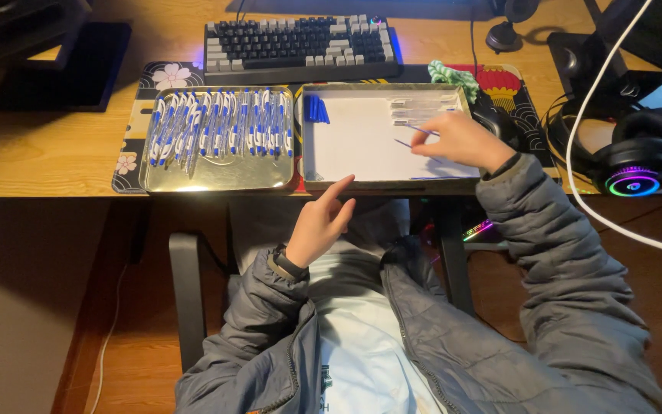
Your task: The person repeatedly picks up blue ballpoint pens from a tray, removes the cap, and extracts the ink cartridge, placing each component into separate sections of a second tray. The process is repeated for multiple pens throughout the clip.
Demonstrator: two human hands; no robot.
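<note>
Two trays on the surface (40, 165). My right hand (457, 142) pinches a thin pen refill (406, 143) over the white-lined right tray (362, 142). My left hand (319, 222) hovers empty, fingers loose, index extended, below that tray's front rim. Left tray (220, 175) holds assembled blue-and-white pens (220, 123).

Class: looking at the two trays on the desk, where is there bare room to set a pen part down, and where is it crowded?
Bare: the right tray's white middle, between the blue caps and the right hand. Crowded: the left tray, packed with pens.
</note>
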